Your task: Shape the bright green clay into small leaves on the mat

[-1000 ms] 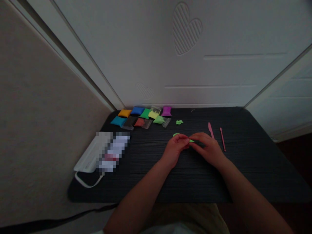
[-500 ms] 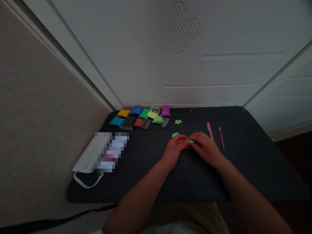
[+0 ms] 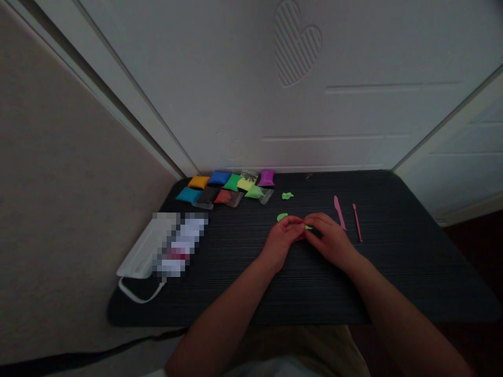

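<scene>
My left hand (image 3: 281,241) and my right hand (image 3: 330,238) meet over the middle of the table, fingertips pinched together. Between them shows a bit of light green modelling clay (image 3: 308,227), mostly covered by the fingers. Just beyond my left fingers lies a flat, rounded green clay piece (image 3: 282,217). Farther back is a small, uneven green clay lump (image 3: 287,196). To the right of my right hand are a pink plastic knife (image 3: 339,212) and a thin pink modelling tool (image 3: 357,222), both lying on the table.
Several clay packets, among them a blue packet (image 3: 219,178) and a purple packet (image 3: 267,178), lie at the table's back left. A white face mask (image 3: 147,246) rests at the left beside a blurred packet (image 3: 184,243). Behind the dark table (image 3: 236,293) stands a white panel (image 3: 196,78).
My right fingers have shifted very slightly around the green clay, and more of the pink knife's near end shows. The view has tilted a touch; the other things lie as before.
</scene>
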`<action>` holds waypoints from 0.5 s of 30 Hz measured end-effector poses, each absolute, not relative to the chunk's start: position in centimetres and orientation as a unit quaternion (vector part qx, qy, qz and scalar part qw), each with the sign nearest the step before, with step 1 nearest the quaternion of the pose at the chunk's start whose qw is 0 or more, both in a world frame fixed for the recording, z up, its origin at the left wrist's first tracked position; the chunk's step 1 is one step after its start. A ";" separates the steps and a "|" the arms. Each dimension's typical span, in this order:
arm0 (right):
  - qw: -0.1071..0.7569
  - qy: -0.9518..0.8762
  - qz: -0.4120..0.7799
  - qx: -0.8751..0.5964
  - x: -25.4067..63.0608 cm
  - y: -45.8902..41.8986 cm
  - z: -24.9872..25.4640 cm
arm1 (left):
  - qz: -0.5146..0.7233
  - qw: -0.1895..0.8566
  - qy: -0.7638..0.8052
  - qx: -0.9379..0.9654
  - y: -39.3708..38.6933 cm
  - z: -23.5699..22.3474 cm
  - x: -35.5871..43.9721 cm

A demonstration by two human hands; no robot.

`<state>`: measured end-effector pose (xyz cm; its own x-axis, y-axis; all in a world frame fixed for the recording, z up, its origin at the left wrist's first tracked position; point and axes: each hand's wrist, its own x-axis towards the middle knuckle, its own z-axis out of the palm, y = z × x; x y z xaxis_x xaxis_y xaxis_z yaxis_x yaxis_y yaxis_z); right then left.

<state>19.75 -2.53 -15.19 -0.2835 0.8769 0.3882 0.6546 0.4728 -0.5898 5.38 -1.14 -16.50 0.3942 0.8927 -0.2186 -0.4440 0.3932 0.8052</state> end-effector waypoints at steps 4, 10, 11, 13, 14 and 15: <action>0.355 -0.780 0.162 -0.489 19.6 -2.5 -15.3 | 0.430 0.776 0.328 0.324 -1.3 -16.3 5.5; 0.364 -0.775 0.175 -0.487 19.6 -2.5 -15.3 | 0.430 0.780 0.338 0.304 -1.5 -15.8 5.6; 0.367 -0.775 0.175 -0.484 19.7 -2.5 -15.2 | 0.434 0.778 0.339 0.302 -1.4 -15.8 5.6; 0.375 -0.776 0.172 -0.478 19.8 -2.4 -15.0 | 0.447 0.771 0.340 0.301 -1.3 -15.8 5.5; 0.377 -0.775 0.169 -0.478 19.9 -2.3 -14.9 | 0.451 0.768 0.340 0.302 -1.3 -15.8 5.5; 0.378 -0.773 0.166 -0.481 20.0 -2.3 -14.9 | 0.454 0.765 0.340 0.304 -1.2 -15.8 5.4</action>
